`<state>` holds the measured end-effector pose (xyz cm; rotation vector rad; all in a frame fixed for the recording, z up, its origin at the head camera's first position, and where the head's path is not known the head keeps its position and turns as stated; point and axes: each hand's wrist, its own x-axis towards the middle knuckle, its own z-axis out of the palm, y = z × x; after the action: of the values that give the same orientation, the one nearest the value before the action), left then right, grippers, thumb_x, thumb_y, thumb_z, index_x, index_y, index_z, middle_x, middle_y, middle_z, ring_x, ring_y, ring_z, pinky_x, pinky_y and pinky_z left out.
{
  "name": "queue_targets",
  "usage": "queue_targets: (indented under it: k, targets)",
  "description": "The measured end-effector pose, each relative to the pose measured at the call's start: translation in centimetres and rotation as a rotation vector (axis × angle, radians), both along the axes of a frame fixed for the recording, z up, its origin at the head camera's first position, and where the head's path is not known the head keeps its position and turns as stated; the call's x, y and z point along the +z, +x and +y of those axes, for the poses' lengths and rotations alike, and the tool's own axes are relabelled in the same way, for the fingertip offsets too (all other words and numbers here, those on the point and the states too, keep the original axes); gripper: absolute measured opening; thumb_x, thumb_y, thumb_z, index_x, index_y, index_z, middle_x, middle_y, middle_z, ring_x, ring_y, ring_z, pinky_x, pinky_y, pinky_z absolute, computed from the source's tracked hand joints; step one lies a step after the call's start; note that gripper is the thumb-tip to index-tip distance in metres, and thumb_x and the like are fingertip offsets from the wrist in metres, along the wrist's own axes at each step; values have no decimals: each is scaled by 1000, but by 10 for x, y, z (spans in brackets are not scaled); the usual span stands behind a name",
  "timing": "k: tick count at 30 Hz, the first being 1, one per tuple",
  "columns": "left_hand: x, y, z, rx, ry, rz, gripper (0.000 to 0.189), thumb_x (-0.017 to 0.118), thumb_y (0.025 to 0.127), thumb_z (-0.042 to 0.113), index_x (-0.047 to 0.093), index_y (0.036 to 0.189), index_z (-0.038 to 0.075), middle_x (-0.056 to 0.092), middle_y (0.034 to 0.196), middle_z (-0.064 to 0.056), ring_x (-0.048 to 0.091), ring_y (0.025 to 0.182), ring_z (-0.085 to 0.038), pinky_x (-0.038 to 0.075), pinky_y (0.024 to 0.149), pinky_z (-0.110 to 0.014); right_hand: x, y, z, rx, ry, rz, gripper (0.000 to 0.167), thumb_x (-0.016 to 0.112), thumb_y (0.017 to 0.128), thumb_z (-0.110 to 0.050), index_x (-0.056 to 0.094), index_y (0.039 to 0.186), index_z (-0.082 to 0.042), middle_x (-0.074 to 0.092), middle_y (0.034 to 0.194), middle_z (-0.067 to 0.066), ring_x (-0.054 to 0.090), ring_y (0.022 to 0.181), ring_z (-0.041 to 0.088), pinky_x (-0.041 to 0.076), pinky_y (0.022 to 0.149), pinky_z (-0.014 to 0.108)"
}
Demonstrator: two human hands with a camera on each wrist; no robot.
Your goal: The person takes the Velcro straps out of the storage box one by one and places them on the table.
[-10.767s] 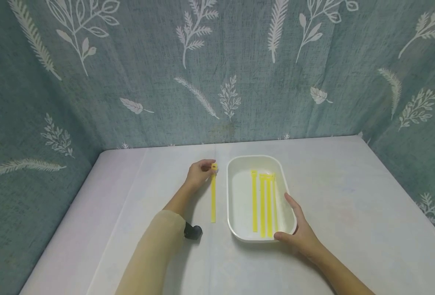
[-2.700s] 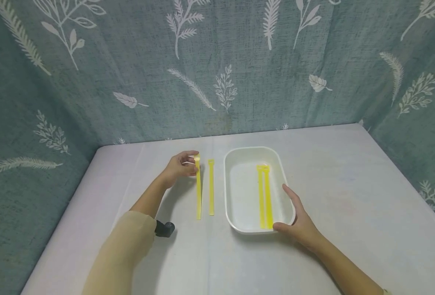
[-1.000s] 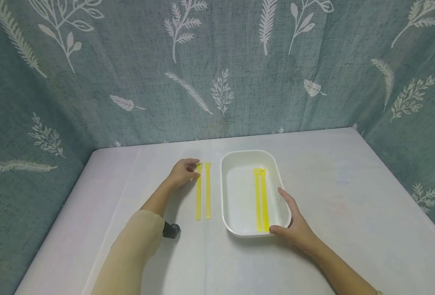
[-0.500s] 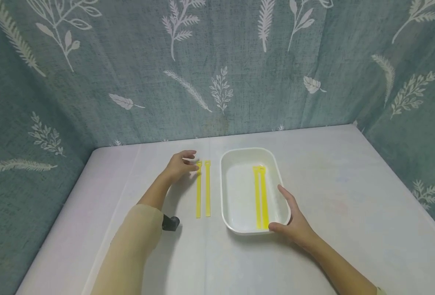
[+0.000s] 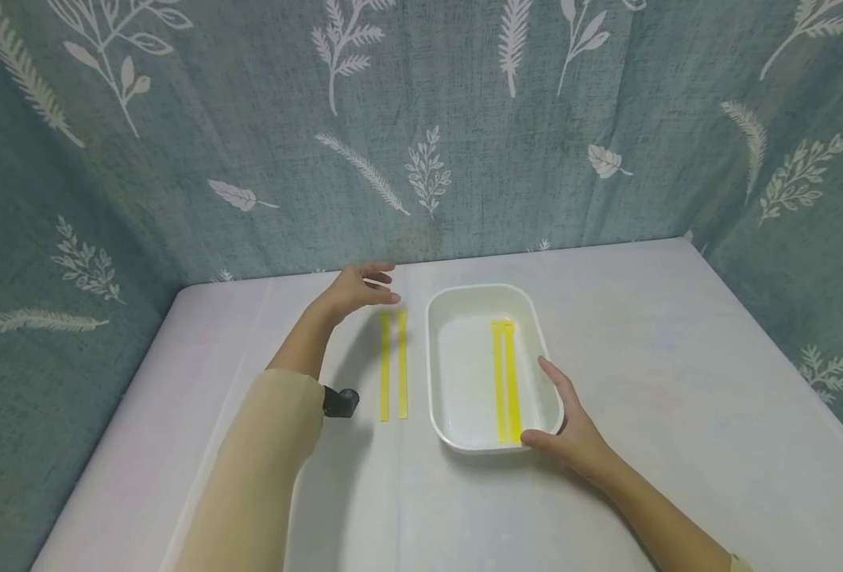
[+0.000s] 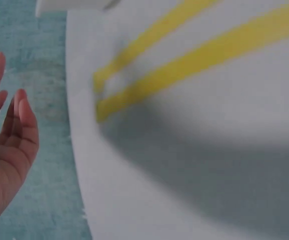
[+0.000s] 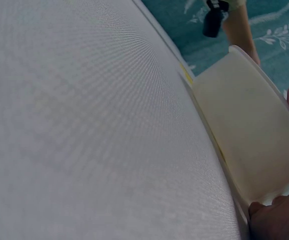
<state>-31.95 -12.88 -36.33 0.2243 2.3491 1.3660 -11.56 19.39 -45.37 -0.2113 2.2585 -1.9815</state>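
Two flat yellow straps with slotted heads lie side by side on the table, a left strap (image 5: 384,373) and a right strap (image 5: 403,373). My left hand (image 5: 360,290) hovers above their far ends with fingers loosely bent, holding nothing; in the left wrist view the same hand (image 6: 9,150) is apart from both straps. To the right stands a white tray (image 5: 457,446), in which more yellow straps (image 5: 507,381) lie close together along its right half. My right hand (image 5: 578,437) holds the tray by its near right corner, thumb at the front rim and a finger along the side.
A white cloth covers the table (image 5: 643,357). A green leaf-patterned curtain (image 5: 464,119) hangs behind it and along both sides. A black wrist camera (image 5: 341,402) sits on the left forearm.
Earlier, the tray held several straps and one lay outside; a second now lies left of that one. My left hand has let go of it and risen away toward the back.
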Motion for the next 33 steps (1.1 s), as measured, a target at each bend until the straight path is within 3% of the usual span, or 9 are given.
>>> queue_targets:
  k: [5,20,25,33]
  targets:
    - [14,-3,11,-28,22,-1,66,72,84,16,42,143,13,44,140,-14,46,125,-30,37,106,-45,0,-1,-1,-4,15,-4,101,75,74,-3,13,151,-24,33,135,23,53,99,27,50,79,20]
    - [42,-5,57,-26,84,23,59,74,83,20,50,137,17,51,133,-3,52,119,-20,45,100,-36,1,-1,-2,-3,1,-24,101,74,74,-1,12,151,-23,34,134,23,53,100,27,50,79,19]
    - [39,-5,73,-26,177,-31,57,74,82,11,52,134,13,53,129,-7,56,114,-22,49,94,-32,0,-1,-1,-9,25,-20,100,74,74,-3,13,151,-23,34,134,22,53,99,28,50,79,19]
    - [23,-2,106,-34,306,-148,45,72,82,4,58,125,7,56,121,-10,59,107,-21,51,92,-32,-1,-1,1,1,22,3,100,76,74,-4,14,151,-22,33,135,23,54,97,27,51,78,21]
